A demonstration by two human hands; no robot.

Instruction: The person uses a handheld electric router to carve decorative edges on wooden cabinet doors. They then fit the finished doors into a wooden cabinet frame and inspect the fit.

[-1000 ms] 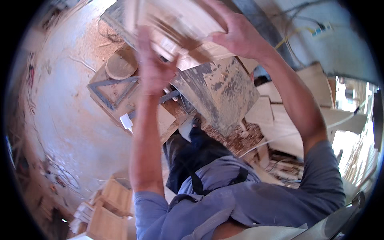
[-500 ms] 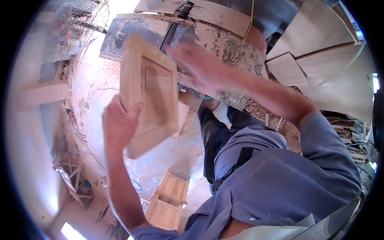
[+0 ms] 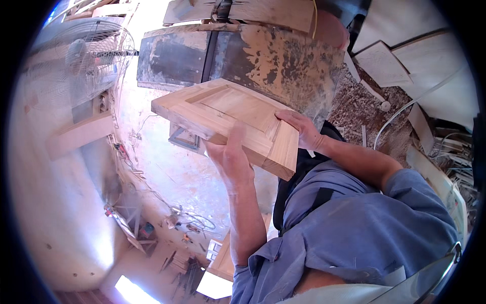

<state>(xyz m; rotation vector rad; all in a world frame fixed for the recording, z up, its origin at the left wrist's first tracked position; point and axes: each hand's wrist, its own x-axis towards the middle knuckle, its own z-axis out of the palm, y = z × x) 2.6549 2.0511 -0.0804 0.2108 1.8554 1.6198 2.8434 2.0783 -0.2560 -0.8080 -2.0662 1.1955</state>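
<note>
Between my two hands I hold a pale wooden panel door [image 3: 238,114] with a raised frame around its recessed middle. My left hand [image 3: 232,159] grips its near long edge, thumb on top and fingers underneath. On the opposite edge, close to the right end, my right hand [image 3: 302,129] is closed around the frame; part of its fingers lie on the upper face. The panel is tilted in the air, in front of the worn machine table [image 3: 174,55] with its dark slot.
A wire-caged fan [image 3: 91,53] stands at the far left. Wood shavings [image 3: 374,109] cover the floor on the right, near leaning boards [image 3: 382,63]. Cables [image 3: 195,220] lie on the floor at the left. Another wooden panel [image 3: 220,268] is below, partly hidden by my left arm.
The panel has turned from upright to a flatter tilt and shifted right. My right hand, free and blurred before, now grips its edge. My view has swung too.
</note>
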